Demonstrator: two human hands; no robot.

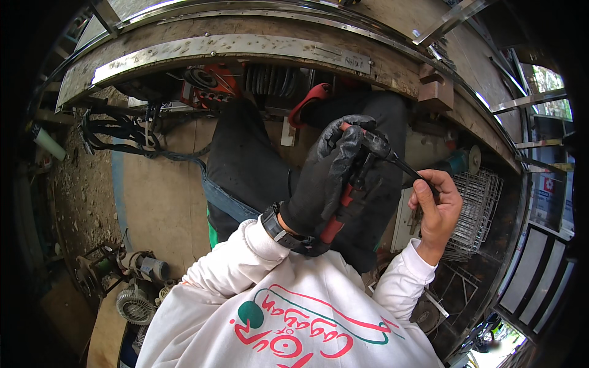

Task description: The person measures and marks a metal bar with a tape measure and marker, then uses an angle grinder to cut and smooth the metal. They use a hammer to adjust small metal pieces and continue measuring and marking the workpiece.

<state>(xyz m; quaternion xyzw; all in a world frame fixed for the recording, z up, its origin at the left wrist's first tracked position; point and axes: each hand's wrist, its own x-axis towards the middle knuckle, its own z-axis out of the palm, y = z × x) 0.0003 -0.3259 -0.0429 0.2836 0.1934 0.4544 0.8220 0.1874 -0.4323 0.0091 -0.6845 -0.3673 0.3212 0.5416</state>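
My left hand [322, 178], in a black glove, is closed around a slim red-and-black tool [333, 228] lying along my palm above my right thigh. Its gloved fingertips also reach the head of a dark ratchet wrench [379, 146], beside a small red part [354, 127]. Whether that red part belongs to the wrench or the tool I cannot tell. My bare right hand [440, 208] has its fingers curled round the end of the wrench's handle, which slants down to the right. The glove hides much of the slim tool.
A wooden workbench [245, 27] with a metal strip runs across the far side. Under it are a red-orange tool case [210, 86] and dark cables [116, 132]. A wire rack [480, 205] and an angle grinder [463, 161] lie right; motors [149, 268] stand near left.
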